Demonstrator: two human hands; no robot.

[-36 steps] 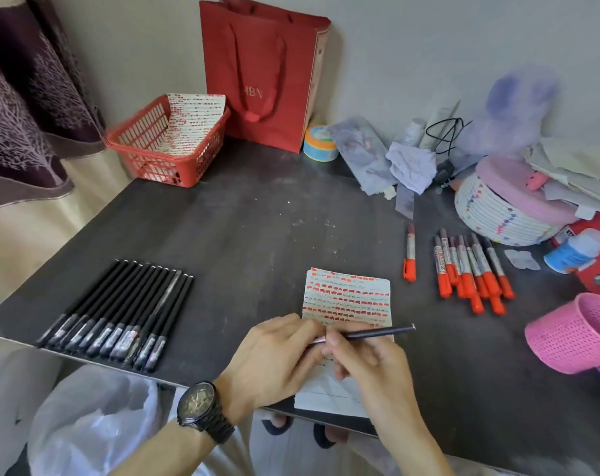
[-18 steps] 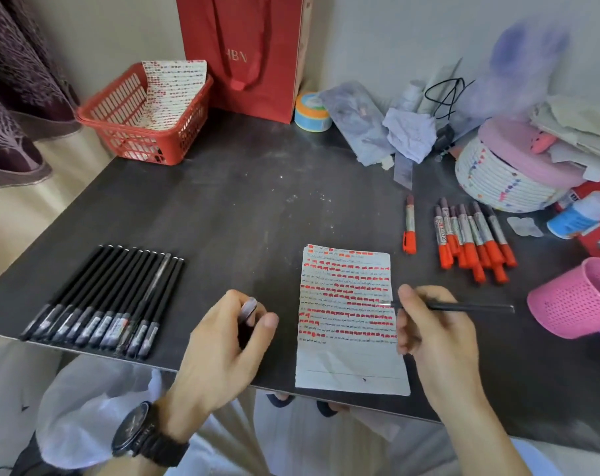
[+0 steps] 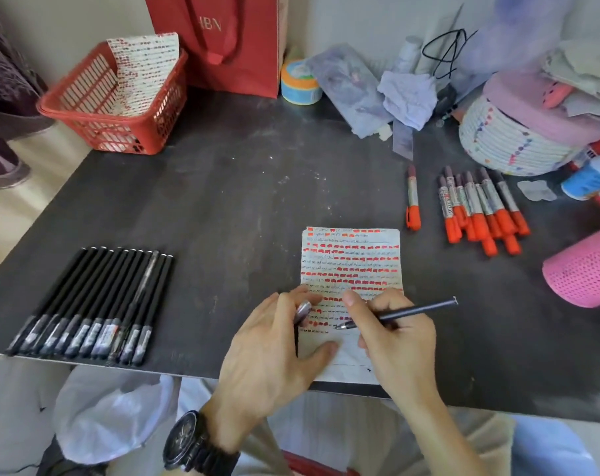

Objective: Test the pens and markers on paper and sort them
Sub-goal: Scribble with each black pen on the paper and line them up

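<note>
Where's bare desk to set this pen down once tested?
Widest bare patch: between the black pen row and the paper, back to the red basket. Narrower strip: right of the paper, below the orange markers. Back-right corner is crowded.

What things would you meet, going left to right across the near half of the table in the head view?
A row of black pens → left hand pinching a pen cap → right hand gripping a black pen → bunch of orange markers → pink cup. The paper lies under both hands, so it is omitted.
</note>
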